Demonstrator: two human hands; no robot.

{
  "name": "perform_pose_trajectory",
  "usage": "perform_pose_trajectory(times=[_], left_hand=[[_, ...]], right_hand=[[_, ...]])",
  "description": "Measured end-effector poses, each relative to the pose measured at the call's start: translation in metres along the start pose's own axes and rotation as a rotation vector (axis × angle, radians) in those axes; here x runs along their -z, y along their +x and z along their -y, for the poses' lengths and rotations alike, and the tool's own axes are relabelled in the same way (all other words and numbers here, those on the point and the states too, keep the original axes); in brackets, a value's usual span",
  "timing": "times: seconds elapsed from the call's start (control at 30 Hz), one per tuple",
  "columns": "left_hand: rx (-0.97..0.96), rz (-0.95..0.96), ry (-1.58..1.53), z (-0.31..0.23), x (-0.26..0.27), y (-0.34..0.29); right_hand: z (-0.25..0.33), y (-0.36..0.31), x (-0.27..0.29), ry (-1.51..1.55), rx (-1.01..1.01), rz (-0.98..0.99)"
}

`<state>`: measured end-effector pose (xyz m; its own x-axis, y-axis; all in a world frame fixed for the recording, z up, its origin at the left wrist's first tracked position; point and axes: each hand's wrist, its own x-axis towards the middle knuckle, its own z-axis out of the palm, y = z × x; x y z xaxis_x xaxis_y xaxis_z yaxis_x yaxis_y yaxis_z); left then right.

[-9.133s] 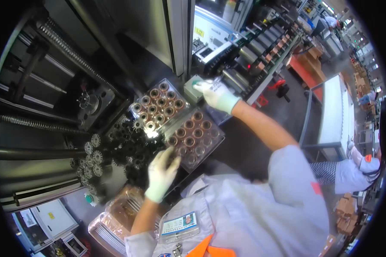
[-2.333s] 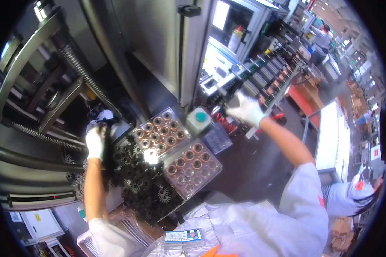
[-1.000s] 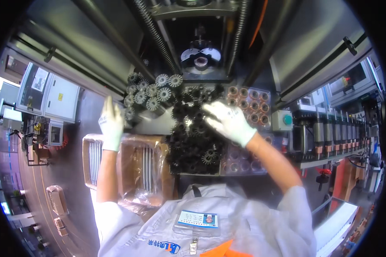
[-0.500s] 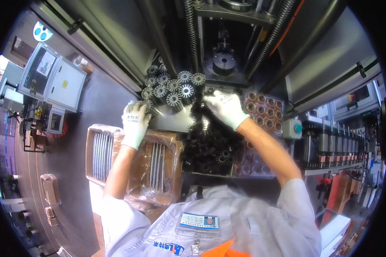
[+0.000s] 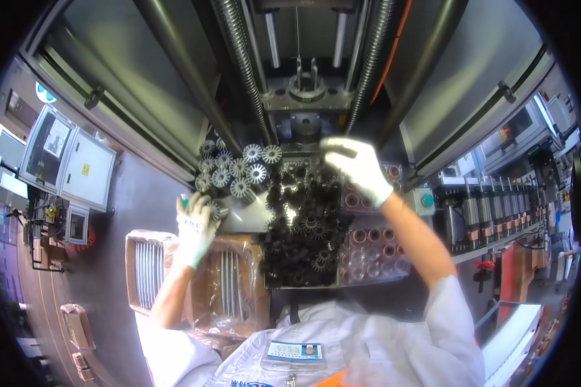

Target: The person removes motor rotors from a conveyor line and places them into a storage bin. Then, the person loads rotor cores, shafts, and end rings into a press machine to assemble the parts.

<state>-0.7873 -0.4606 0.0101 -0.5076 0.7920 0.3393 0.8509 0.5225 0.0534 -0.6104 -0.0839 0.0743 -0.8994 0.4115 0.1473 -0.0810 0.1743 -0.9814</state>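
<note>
Both my hands wear white gloves. My left hand [image 5: 197, 226] has bent, spread fingers beside a slotted metal core [image 5: 217, 210] at the near end of a group of upright slotted cores [image 5: 239, 169]. A small green part [image 5: 184, 201] shows by its fingertips; whether they touch it I cannot tell. My right hand [image 5: 358, 169] is slightly blurred, thumb and fingers apart, reaching left above the far right of a heap of black toothed parts [image 5: 303, 226]. Nothing shows in it. Ahead stands a press with a plate [image 5: 308, 101] low over a round block [image 5: 305, 126].
Trays of copper-coloured rings [image 5: 374, 251] lie right of the heap. A box with a green button [image 5: 426, 199] stands beside them. Plastic-lined cartons [image 5: 242, 284] of metal rods are at the near left. Press columns [image 5: 187, 71] and coiled hoses [image 5: 371, 64] flank the press.
The view has tilted up, so the bench sits lower in it. My right hand has shifted right relative to the heap. The press plate now appears closer to the round block.
</note>
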Motion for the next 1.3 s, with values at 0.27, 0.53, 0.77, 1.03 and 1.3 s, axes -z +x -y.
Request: perform_pose_trajectory(times=[0.27,0.53,0.77,1.03,1.3], left_hand=[[0.228,-0.080,-0.543,-0.062,0.063,0.031],[0.173,-0.157,-0.729,-0.074,0.041,0.058],[0.026,-0.341,-0.687,-0.099,0.032,0.144],[-0.039,-0.330,-0.740,-0.130,0.020,0.263],[-0.192,0.049,-0.518,-0.122,0.030,0.329]], right_hand=[[0.009,0.117,-0.007,0.110,0.135,-0.268],[-0.048,0.173,-0.009,0.136,-0.112,-0.440],[-0.063,0.158,-0.001,-0.224,-0.095,-0.455],[-0.024,-0.026,-0.028,-0.820,0.010,0.296],[-0.085,-0.044,-0.022,-0.897,0.363,0.283]])
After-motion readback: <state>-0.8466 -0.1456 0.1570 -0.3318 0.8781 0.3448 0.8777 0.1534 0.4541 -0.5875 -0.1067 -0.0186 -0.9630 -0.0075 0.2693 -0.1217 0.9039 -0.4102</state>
